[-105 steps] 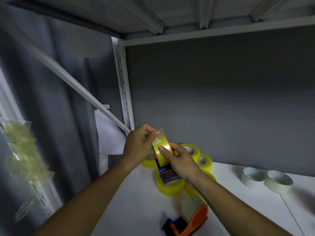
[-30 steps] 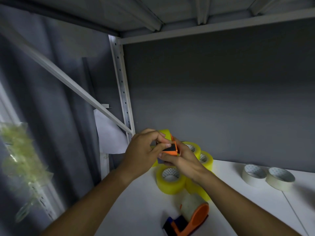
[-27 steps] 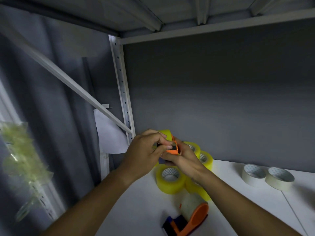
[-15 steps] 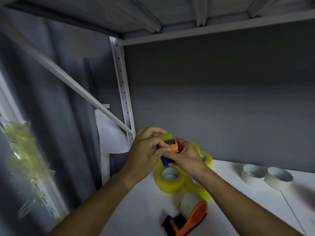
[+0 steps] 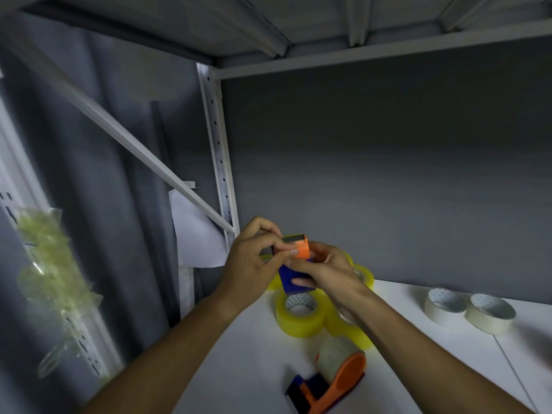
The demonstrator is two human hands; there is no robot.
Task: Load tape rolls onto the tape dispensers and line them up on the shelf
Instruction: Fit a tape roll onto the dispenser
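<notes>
Hands: left hand (image 5: 251, 261) and right hand (image 5: 325, 273) are meeting above the shelf (image 5: 239, 369), both pinching a blue-and-orange tape dispenser (image 5: 294, 265) between curled fingers.
Left hand: its fingertips are pressing at the orange head of the dispenser.
Right hand: it is cradling the blue body from below, thumb on the side.
Progress: one loaded dispenser (image 5: 325, 380) is lying near the shelf's front edge, not yet lined up; the held one appears to be mid-loading, its roll hidden behind the fingers.
Left to do: yellow tape rolls (image 5: 298, 316) are waiting in a cluster under the hands, and two white tape rolls (image 5: 469, 312) are sitting well apart to the right.
Materials: yellow rolls are showing glossy, translucent film on cardboard cores; white ones are looking matte and papery; dispensers are hard moulded plastic; the shelf is smooth white board on a perforated metal frame.
</notes>
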